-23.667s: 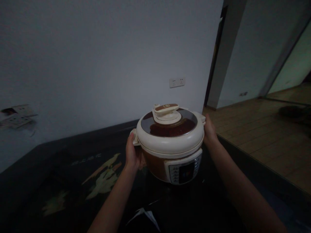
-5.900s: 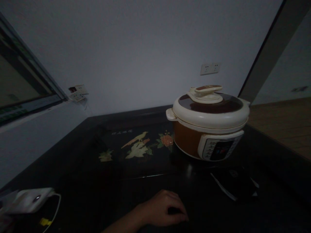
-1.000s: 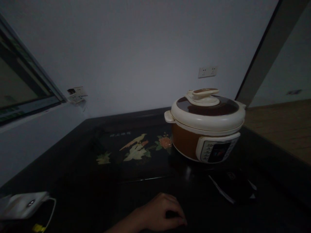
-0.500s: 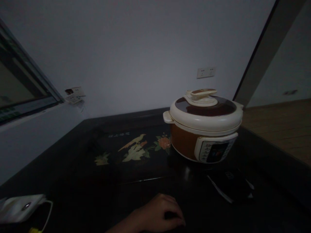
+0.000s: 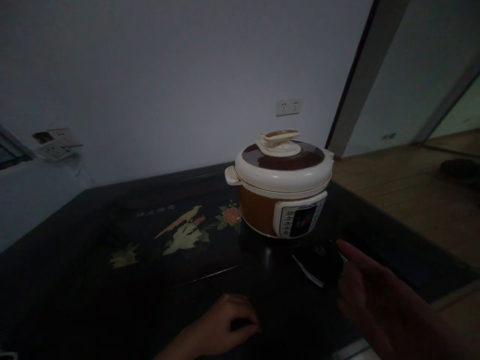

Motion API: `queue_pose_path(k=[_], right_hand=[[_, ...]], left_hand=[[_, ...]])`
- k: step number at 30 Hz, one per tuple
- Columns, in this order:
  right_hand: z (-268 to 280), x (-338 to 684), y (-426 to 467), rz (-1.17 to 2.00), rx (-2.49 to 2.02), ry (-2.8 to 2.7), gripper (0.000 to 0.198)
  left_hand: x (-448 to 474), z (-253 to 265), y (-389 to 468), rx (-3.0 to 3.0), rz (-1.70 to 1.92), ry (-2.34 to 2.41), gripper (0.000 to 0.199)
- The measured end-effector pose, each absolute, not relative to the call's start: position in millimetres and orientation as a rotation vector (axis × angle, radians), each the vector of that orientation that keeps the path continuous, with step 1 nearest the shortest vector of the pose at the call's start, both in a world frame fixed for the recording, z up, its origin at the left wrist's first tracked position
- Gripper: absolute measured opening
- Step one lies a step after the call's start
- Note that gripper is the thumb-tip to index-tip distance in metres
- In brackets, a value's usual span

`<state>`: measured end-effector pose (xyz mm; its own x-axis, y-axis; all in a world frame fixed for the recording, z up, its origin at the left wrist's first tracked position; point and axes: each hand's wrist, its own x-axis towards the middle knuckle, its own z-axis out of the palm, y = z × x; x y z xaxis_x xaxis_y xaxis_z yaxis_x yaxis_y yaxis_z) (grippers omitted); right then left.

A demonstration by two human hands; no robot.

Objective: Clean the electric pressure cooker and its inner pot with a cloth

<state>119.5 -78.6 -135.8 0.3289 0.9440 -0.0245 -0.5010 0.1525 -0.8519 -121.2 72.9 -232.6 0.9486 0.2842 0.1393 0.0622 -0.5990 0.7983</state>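
My left hand (image 5: 228,320) rests low on the dark table, fingers curled so that thumb and fingertips come together around a small gap; nothing shows in it. From the right edge my right hand (image 5: 378,300) reaches in, slightly blurred, its fingers apart at the right side of a flat black item (image 5: 318,260) with a pale edge and a small mark on top. Its fingertips touch or nearly touch that item. Behind it stands an electric pressure cooker (image 5: 283,185), upright, with a cream rim, brown body, lid handle and front control panel.
The black table (image 5: 202,302) carries a bird-and-flower decoration (image 5: 183,235) left of the cooker. Wall sockets (image 5: 288,107) are above the cooker, and another socket group (image 5: 58,145) is at the left. A wooden floor (image 5: 393,175) lies beyond the table's right edge.
My right hand has come into view from the right and reached the black item. The view has turned right, so the white device at lower left has mostly left it. My left hand stays curled.
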Motion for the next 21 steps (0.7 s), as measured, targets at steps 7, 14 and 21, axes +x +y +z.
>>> queue_pose_path(k=[7,14,21], right_hand=[[-134,99,-57,0.885,-0.889,-0.568,0.022],[-99,103,-51,0.648,-0.917,-0.715,0.03],[-87,140,-74,0.212,-1.144,-0.578,0.03]], left_hand=[[-122,-233,73,2.197,0.32,0.226,0.021],[-123,-233,73,2.178,0.313,0.228,0.019],[-123,-231,73,2.183,0.319,0.233,0.019]])
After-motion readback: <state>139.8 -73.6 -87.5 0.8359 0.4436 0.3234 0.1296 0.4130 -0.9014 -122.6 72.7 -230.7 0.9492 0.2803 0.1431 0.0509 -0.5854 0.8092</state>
